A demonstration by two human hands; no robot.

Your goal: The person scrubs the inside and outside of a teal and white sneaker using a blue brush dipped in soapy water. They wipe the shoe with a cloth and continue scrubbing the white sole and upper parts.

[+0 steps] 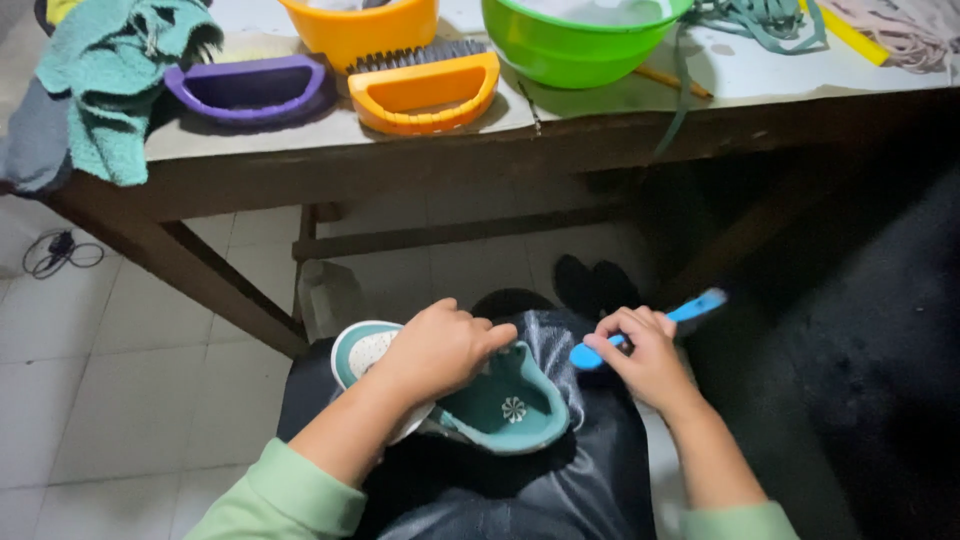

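Observation:
A teal and white shoe (500, 405) lies sole-up on my lap, over a dark shiny cloth (560, 480). My left hand (440, 350) is closed over the middle of the shoe, holding it. To the right of the shoe's heel, my right hand (645, 355) grips a blue toothbrush (690, 312) by its handle, with one end of the brush close to the heel and the other pointing up to the right.
A wooden table (400, 165) stands in front of me with an orange basin (360, 25), a green basin (580, 40), a purple brush (250, 88), an orange scrub brush (425, 90), teal cloth (110, 80) and laces (760, 20). A black cable (55, 252) lies on the white tiled floor.

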